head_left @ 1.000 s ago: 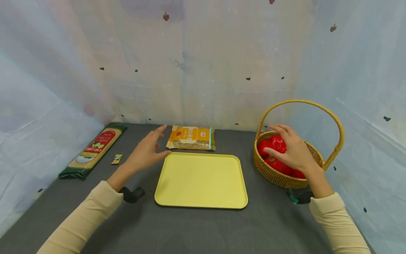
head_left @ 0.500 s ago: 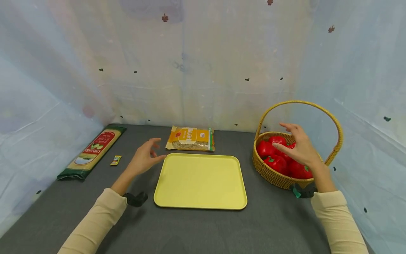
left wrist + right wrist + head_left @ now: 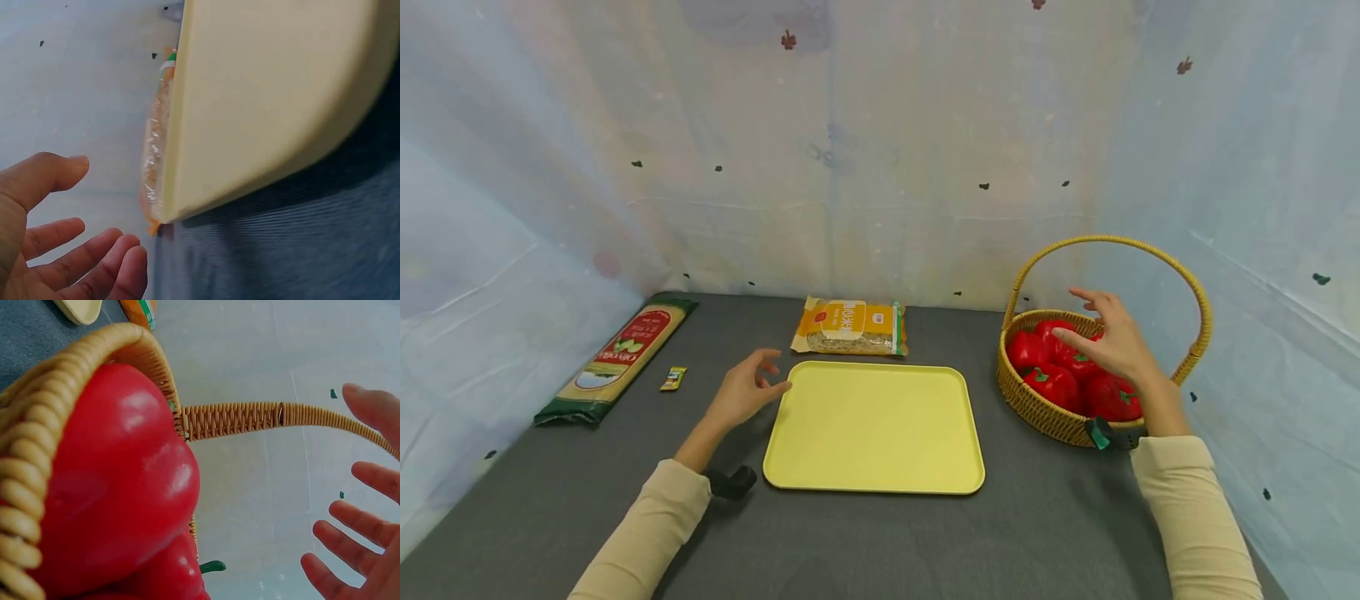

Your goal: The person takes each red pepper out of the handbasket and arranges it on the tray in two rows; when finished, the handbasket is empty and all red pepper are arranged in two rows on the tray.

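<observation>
Beside the left edge of a yellow tray (image 3: pixel 872 429), my left hand (image 3: pixel 741 392) hovers with relaxed fingers and nothing in them. My right hand (image 3: pixel 1116 337) is held over a wicker basket (image 3: pixel 1037 417), its thumb and fingers spread apart and holding nothing. Several red bell peppers (image 3: pixel 1052 386) fill that basket; part of them is hidden behind the hand. In the right wrist view a large bell pepper (image 3: pixel 125 481) shows close up by the woven rim, with the fingers off to the right. The left wrist view shows the tray's corner (image 3: pixel 250 125) beyond the loose fingers.
Behind the tray lies an orange bag of grain (image 3: pixel 850 327). At the left are a long green-and-tan packet (image 3: pixel 617 362) and a small yellow sachet (image 3: pixel 673 378). The basket's tall handle (image 3: pixel 1105 239) arches up near the right curtain (image 3: pixel 1285 250). A dark cloth covers the table (image 3: pixel 880 542).
My left hand has come down and back toward the tray's left side. My right hand has shifted slightly right over the basket, uncovering more peppers. The objects stay where they were.
</observation>
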Available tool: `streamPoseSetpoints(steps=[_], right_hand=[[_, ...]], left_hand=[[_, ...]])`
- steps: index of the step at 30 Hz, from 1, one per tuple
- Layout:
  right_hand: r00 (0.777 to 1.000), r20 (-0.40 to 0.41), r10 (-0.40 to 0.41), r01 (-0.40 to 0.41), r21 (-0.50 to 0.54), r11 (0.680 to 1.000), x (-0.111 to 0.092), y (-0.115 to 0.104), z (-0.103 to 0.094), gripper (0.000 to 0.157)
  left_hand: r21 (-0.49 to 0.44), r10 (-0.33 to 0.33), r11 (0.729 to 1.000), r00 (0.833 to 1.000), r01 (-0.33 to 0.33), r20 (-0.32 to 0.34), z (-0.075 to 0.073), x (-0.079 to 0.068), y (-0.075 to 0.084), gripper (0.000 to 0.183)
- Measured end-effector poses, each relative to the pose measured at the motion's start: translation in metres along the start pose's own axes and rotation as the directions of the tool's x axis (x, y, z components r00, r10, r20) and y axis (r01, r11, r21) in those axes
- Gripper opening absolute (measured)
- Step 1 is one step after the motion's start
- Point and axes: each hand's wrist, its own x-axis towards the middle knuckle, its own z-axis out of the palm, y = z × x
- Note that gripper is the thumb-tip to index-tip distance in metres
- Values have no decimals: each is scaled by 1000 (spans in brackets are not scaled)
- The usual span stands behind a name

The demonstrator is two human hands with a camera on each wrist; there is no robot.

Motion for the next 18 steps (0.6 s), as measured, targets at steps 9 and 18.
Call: streamPoseSetpoints(steps=[9,18], right_hand=[[998,19,64,-63,-16,998,10,10,0,72],[993,38,111,-111,-20,994,19,17,1,74]], left_hand=[[-42,-69,997,997,71,35,14,-1,-17,59],[-77,-99,992,994,103,50,20,-2,-18,60]])
